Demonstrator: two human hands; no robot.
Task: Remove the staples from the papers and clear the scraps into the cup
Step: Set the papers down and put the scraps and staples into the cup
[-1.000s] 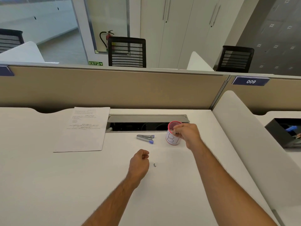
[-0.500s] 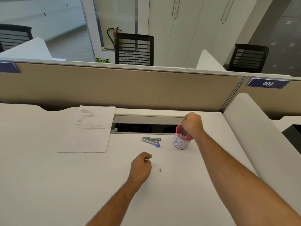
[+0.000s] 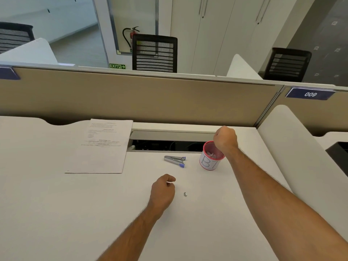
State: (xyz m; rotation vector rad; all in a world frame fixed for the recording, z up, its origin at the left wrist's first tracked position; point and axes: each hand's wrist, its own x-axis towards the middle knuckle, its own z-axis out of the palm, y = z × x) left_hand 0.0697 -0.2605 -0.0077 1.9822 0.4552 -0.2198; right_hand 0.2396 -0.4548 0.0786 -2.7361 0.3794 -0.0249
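Right hand [image 3: 225, 139] hangs with curled fingers over the far rim of the cup [image 3: 211, 157], right of centre; whether it pinches a scrap I cannot tell. White crumpled scraps lie inside the cup. I judge I am dropping scraps now. Next I must pick the small metal scrap [image 3: 185, 194] lying on the tabletop [image 3: 56, 213], just beside my left hand [image 3: 163, 191], which is curled and seems to pinch something tiny. Staple remover [image 3: 175, 161] lies left of the cup, papers [image 3: 101, 147] further left.
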